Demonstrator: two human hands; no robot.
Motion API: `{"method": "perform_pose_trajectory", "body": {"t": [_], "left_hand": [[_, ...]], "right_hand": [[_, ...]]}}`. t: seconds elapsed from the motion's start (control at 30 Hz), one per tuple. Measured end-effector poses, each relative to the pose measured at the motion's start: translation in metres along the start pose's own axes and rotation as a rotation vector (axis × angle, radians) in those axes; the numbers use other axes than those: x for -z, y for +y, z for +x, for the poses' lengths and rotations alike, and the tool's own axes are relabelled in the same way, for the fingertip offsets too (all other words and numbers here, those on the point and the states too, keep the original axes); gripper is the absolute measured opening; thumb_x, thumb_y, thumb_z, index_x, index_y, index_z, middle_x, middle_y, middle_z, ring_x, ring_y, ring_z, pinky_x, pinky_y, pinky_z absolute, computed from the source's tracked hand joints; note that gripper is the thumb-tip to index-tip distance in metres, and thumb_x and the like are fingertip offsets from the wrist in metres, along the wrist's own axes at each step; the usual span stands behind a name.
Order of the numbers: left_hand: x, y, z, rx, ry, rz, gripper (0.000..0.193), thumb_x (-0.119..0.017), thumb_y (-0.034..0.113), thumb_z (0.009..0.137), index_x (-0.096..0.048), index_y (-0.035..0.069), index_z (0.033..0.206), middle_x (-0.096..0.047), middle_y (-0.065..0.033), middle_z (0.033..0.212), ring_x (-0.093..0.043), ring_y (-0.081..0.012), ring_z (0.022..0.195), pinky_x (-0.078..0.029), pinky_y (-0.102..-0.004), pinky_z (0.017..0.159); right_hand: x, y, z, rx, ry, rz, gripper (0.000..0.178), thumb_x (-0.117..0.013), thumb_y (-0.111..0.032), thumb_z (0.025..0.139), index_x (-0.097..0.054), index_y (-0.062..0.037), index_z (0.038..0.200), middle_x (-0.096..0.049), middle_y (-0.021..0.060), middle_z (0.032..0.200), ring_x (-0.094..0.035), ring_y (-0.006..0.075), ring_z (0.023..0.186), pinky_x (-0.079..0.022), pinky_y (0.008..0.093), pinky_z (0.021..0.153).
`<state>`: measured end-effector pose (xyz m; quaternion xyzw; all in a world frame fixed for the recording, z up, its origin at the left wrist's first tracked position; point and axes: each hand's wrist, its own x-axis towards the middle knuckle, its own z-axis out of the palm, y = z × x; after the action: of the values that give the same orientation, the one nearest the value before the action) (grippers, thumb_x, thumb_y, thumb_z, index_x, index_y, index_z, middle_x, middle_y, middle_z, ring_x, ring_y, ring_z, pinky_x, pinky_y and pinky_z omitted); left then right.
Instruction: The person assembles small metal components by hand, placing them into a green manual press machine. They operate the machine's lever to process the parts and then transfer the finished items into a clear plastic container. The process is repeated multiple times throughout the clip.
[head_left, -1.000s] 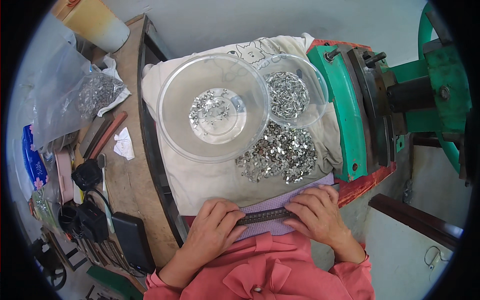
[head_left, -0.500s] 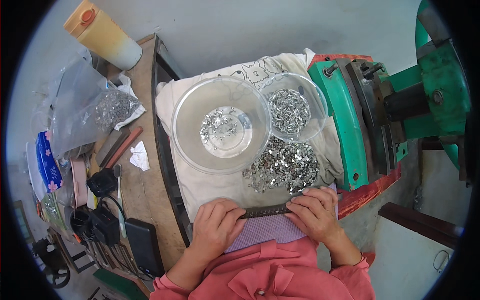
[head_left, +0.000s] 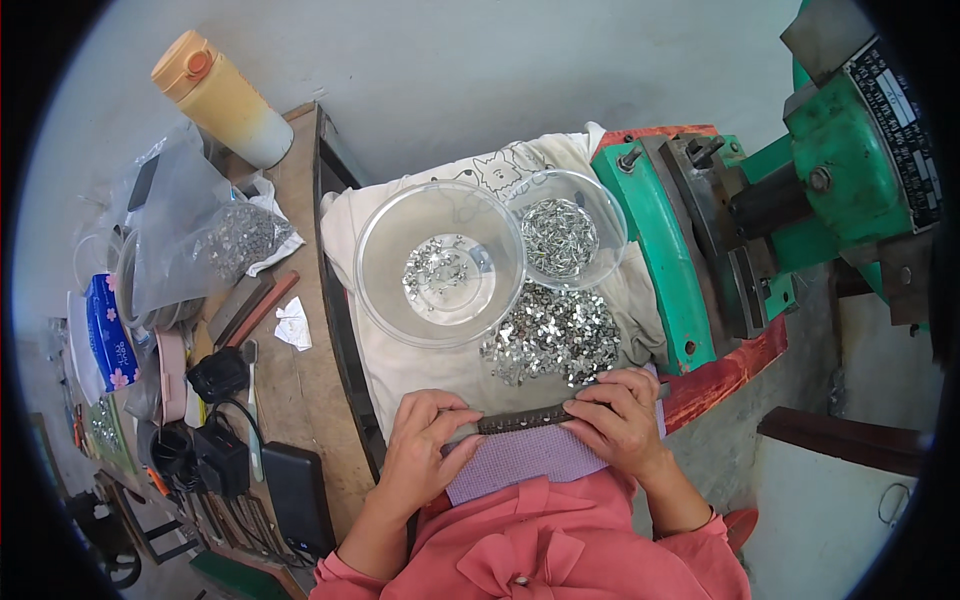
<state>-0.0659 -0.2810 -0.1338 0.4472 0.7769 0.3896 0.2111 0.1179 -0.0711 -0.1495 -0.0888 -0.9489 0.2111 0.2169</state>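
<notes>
A dark, narrow strip [head_left: 522, 419] with a row of notches along it lies across the near edge of the cloth, just above my lap. My left hand [head_left: 425, 445] grips its left end, with the thumb below and the fingers above. At the right end, my right hand [head_left: 620, 420] pinches it between thumb and fingertips. Small shiny bits show in some notches, too small to make out. Just beyond the strip lies a heap of small silver metal pieces [head_left: 555, 335]. Behind the heap stand a large clear tub [head_left: 375, 235] with some small metal pieces and a smaller clear tub [head_left: 615, 215] holding many slim metal pins.
A green machine press [head_left: 655, 260] stands close on the right. On the left, a wooden table [head_left: 300, 390] carries a yellow bottle [head_left: 225, 100], a plastic bag [head_left: 185, 250], sharpening-stone-like bars [head_left: 245, 305], a toothbrush [head_left: 253, 410] and a black power bank [head_left: 297, 500]. Purple textured cloth [head_left: 530, 465] covers my lap.
My left thumb has spread away from the fingers at the strip's left end. The right hand keeps its pinch. The whole view has shifted slightly.
</notes>
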Motion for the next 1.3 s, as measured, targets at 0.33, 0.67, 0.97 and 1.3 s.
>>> {"method": "perform_pose_trajectory", "body": {"t": [0.33,0.67,0.97,1.3], "left_hand": [[-0.004,0.001,0.0,0.002,0.036,0.031,0.029,-0.082,0.007,0.073,-0.072,0.004,0.1,-0.063,-0.0094,0.105,-0.056,-0.0318,0.103,-0.047,-0.0402,0.088],[-0.005,0.002,-0.001,-0.014,0.05,0.042,0.029,-0.082,0.007,0.071,-0.072,0.005,0.098,-0.063,-0.0095,0.103,-0.056,-0.0316,0.101,-0.047,-0.0404,0.087],[-0.006,0.0,-0.003,-0.04,0.064,0.031,0.035,-0.084,0.003,0.066,-0.071,0.006,0.098,-0.063,-0.0089,0.101,-0.056,-0.0308,0.101,-0.046,-0.0397,0.086],[-0.006,0.002,-0.004,-0.047,0.055,0.065,0.032,-0.083,0.004,0.068,-0.071,0.004,0.097,-0.062,-0.01,0.103,-0.057,-0.0326,0.102,-0.047,-0.0416,0.087]], "right_hand": [[0.002,0.003,0.004,-0.056,-0.016,0.09,0.028,-0.086,-0.023,0.07,-0.075,-0.016,0.094,-0.065,-0.0022,0.102,-0.056,0.0241,0.109,-0.038,0.0416,0.094],[0.001,0.002,0.004,-0.103,-0.008,0.113,0.03,-0.088,-0.023,0.068,-0.075,-0.016,0.095,-0.064,-0.0011,0.107,-0.055,0.0263,0.112,-0.037,0.0419,0.095],[0.004,0.0,-0.002,-0.118,-0.04,0.128,0.031,-0.088,-0.024,0.067,-0.076,-0.0158,0.094,-0.065,-0.0019,0.106,-0.054,0.0268,0.114,-0.036,0.0426,0.098],[0.019,-0.015,0.017,-0.216,-0.183,0.156,0.037,-0.091,-0.027,0.062,-0.076,-0.015,0.094,-0.063,0.0016,0.114,-0.048,0.0323,0.119,-0.035,0.0443,0.101]]}}
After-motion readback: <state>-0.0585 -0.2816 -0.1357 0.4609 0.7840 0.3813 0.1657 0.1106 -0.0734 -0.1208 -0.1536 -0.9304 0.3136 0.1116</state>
